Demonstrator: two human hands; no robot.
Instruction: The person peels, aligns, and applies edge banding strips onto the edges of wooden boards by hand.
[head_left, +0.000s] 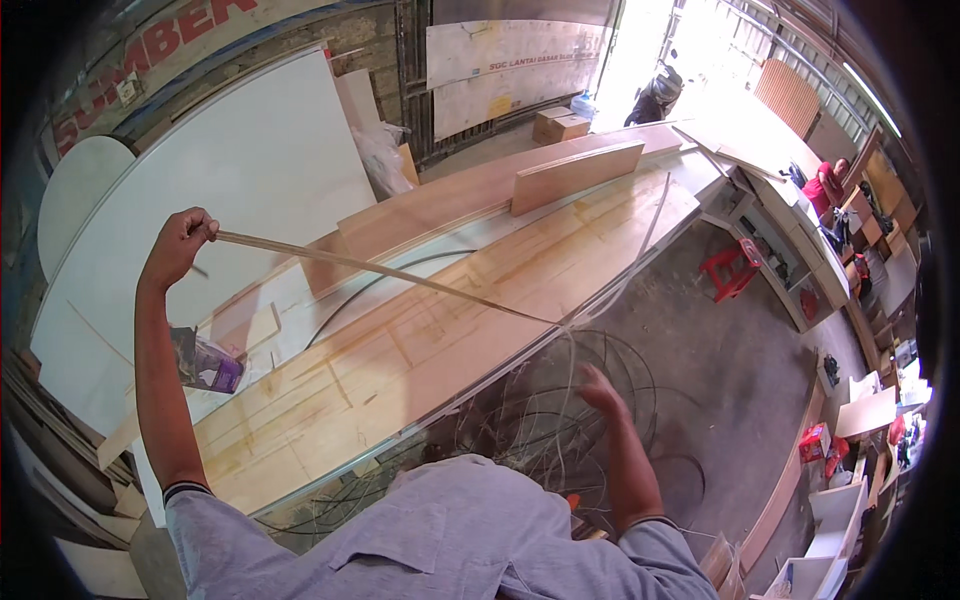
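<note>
The left hand [190, 243] is clamped on the near end of a thin wooden strip [390, 273], whose long axis runs from that fist toward half past three, slanting above the long board [400, 335]. The right hand [603, 391] is nearer the far end, which lies at eleven o'clock from it, just apart; whether its blurred fingers pinch the pale strand beside them, I cannot tell.

My long, thin brown strip [400, 276] looks like wood, matt along its face. The long yellowish-tan plank surface [380, 350] is wood too, smooth-looking but blotched with darker stains. The broad white panel [230, 170] looks smooth. My grey shirt [450, 520] is matt cloth; the red stool [728, 268] looks like glossy plastic.
</note>
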